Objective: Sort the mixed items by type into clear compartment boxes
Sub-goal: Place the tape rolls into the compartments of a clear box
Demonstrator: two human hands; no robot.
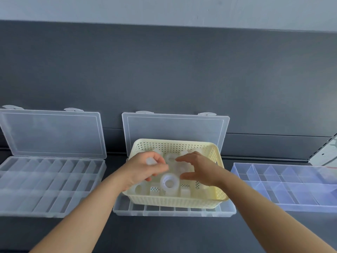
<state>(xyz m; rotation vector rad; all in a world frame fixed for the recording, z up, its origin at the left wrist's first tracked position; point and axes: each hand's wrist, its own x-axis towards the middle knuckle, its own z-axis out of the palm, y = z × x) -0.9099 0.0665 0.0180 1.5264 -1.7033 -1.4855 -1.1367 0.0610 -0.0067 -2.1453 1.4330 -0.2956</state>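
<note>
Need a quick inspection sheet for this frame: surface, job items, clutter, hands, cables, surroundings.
Surface: dark grey table, bare in front.
Job's things: cream basket of white translucent parts sits on the middle compartment box; left compartment box open, looks empty; right compartment box looks empty, lid not seen.
Clutter: nothing seen.
Hands: left hand closed on a small white part over the basket; right hand open, reaching in.
Cables: possibly one at far right edge, unclear.
Surroundings: dark back panel, pale wall above.
</note>
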